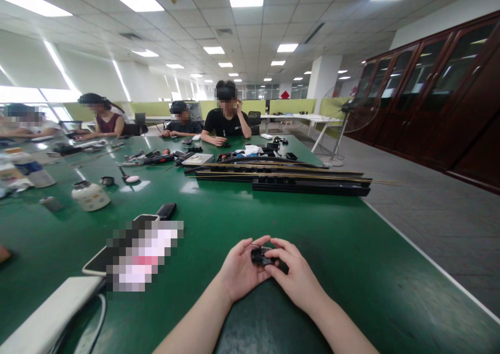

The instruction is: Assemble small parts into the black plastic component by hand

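Observation:
Above the near part of the green table [332, 270], a small black plastic part [258, 256] is held between my two hands. My left hand [242, 270] cups it from the left, palm turned up and fingers curled round its far side. From the right, my right hand [291, 270] pinches the same part with thumb and fingertips. The part's exact kind is too small to make out, and the fingers hide some of it.
Left of my hands lie a phone [94, 260], a white box [50, 312] with a cable, and a round white jar [90, 195]. Long black rails [312, 186] with thin brass-coloured rods cross the table ahead. Tools [154, 157] lie beyond. A person [226, 122] sits opposite; others sit further left.

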The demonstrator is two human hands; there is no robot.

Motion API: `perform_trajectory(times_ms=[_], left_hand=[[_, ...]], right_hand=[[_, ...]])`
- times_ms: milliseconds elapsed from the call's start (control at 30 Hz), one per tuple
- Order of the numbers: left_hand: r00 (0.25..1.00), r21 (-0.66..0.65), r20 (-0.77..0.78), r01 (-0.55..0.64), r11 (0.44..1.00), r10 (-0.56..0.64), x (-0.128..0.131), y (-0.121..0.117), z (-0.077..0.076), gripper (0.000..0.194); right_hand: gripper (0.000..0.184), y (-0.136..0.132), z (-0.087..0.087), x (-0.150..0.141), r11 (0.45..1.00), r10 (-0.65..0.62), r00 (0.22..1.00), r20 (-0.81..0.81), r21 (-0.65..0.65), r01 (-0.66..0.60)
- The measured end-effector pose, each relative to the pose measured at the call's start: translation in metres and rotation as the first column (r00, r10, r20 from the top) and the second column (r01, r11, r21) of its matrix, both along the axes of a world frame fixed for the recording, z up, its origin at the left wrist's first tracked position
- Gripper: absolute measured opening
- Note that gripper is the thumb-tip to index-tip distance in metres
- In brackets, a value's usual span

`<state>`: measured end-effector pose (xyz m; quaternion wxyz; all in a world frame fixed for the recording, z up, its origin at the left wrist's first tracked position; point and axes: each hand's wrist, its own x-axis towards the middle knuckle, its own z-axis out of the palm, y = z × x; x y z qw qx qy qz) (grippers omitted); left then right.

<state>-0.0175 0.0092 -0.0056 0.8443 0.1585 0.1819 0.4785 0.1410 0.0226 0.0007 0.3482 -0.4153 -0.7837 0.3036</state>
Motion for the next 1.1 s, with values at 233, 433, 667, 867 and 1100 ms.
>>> perform_trajectory(times_ms=[233, 433, 667, 867, 1100], left_hand=[[1.000, -0.028, -0.017, -0.018, 0.999, 0.017, 0.0013, -0.0004, 0.0002, 0.043], [0.999, -0.050, -0.021, -0.033, 0.998, 0.032, 0.0021, 0.0010, -0.0006, 0.040], [0.999, -0.067, 0.013, -0.034, 0.997, 0.035, 0.0008, 0.0014, -0.0033, 0.040], [0.999, -0.072, -0.012, -0.032, 0.997, 0.031, -0.0004, 0.0012, -0.0039, 0.042], [0.999, -0.068, -0.033, -0.033, 0.997, 0.031, -0.0006, 0.0020, -0.0038, 0.043]], right_hand=[[0.019, -0.0006, 0.0010, -0.0003, 0.999, 0.013, 1.000, 0.021, 0.029, -0.014], [0.018, -0.0021, 0.0039, -0.0004, 0.997, 0.032, 0.999, 0.018, 0.073, -0.033], [0.017, 0.0017, 0.0016, 0.0002, 0.996, 0.020, 0.998, -0.055, 0.089, -0.015], [0.018, 0.0029, 0.0001, 0.0005, 0.999, -0.052, 0.987, -0.151, -0.015, 0.050], [0.021, 0.0052, -0.0034, -0.0001, 0.984, -0.124, 0.951, -0.283, -0.155, 0.083]])
